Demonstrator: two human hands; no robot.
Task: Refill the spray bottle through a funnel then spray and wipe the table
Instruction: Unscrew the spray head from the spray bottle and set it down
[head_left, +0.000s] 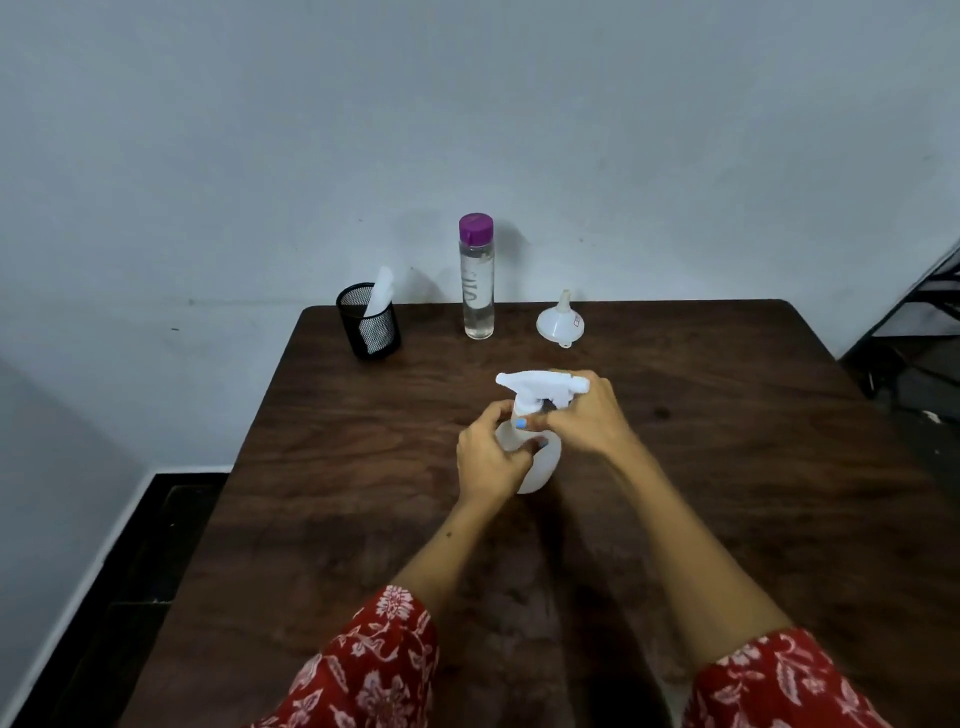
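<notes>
Black mesh cup (370, 322), far left on the dark wooden desk (727, 467), holding a white cloth (379, 291). Clear bottle (477, 280), purple cap, upright beside it. White spray bottle (540, 462), mid-desk, upright. Left hand (491, 457) curls round its body; right hand (584, 415) grips its neck below the spray head (540, 384). White funnel (561, 323), mouth down, far right, near the back edge.

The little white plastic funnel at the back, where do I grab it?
Pinch the narrow spout of the white plastic funnel from above. It sits wide mouth down on the dark wooden table, spout pointing up, with nothing close around it.
</notes>
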